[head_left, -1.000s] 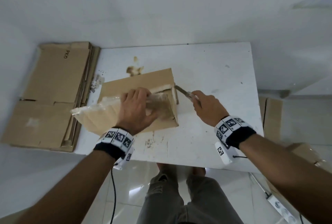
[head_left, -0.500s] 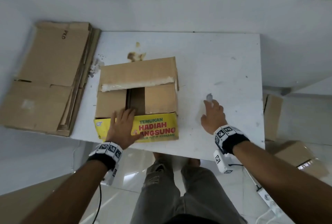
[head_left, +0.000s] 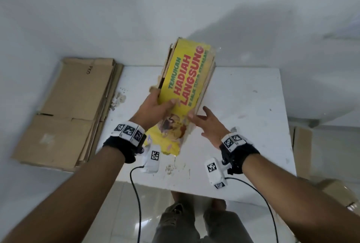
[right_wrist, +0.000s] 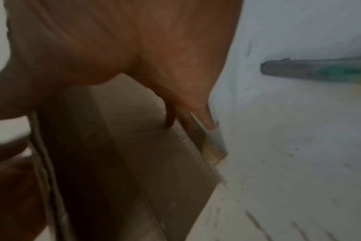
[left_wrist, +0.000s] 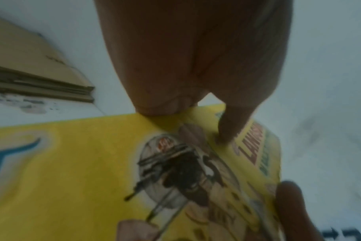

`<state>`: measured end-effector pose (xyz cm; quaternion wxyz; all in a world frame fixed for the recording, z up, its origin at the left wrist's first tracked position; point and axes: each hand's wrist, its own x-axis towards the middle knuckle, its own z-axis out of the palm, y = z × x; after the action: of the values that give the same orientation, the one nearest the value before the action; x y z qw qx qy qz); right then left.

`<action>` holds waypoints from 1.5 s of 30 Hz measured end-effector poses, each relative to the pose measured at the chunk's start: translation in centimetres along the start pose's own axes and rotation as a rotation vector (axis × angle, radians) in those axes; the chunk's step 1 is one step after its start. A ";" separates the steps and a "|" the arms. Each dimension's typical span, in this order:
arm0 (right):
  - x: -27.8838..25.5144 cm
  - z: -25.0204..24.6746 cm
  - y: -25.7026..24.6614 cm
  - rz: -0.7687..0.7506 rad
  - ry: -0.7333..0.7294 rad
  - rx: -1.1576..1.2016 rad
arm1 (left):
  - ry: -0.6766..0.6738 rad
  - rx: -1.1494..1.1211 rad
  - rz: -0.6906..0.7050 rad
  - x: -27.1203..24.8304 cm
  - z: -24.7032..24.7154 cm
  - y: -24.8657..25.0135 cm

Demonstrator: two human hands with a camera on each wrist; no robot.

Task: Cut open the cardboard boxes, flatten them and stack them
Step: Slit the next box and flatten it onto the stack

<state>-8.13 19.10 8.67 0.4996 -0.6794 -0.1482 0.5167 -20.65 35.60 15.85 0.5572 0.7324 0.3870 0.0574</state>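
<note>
The left hand [head_left: 153,109] grips the yellow printed box [head_left: 185,94] at its left edge, thumb [left_wrist: 229,130] pressed on the printed face, fingers curled behind. The right hand [head_left: 209,124] meets the box's right edge with fingers spread; in the blurred right wrist view they appear to lie along a brown flap [right_wrist: 134,163]. The box is held tilted above the white table [head_left: 243,110], its lower corner near the tabletop. Farther left, the stack of flattened cardboard [head_left: 64,110] lies beside the table.
</note>
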 end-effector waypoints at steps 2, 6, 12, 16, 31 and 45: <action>0.5 0.4 -1.8 -0.039 0.009 0.054 | -0.089 -0.103 -0.038 0.7 -1.3 0.2; 1.0 -0.1 -3.6 -0.049 0.107 -0.028 | -0.138 -0.256 -0.048 1.6 -2.8 -0.8; 2.5 2.4 -2.0 0.079 -0.083 0.007 | -0.084 -0.363 -0.007 2.8 -4.7 -2.9; 3.5 5.7 -5.8 -0.017 0.016 -0.010 | -0.019 -0.140 0.095 4.2 -7.5 -3.4; 6.3 12.7 -9.7 -0.032 0.148 -0.309 | 0.036 0.249 -0.203 -1.0 -11.6 -8.7; -0.3 15.6 -11.6 -0.564 -0.111 -0.413 | 0.444 0.399 0.056 -2.8 -8.0 -9.8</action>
<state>-17.83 32.40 18.98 0.4657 -0.6693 -0.4583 0.3537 -31.67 40.83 11.38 0.3023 0.8075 0.4825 0.1542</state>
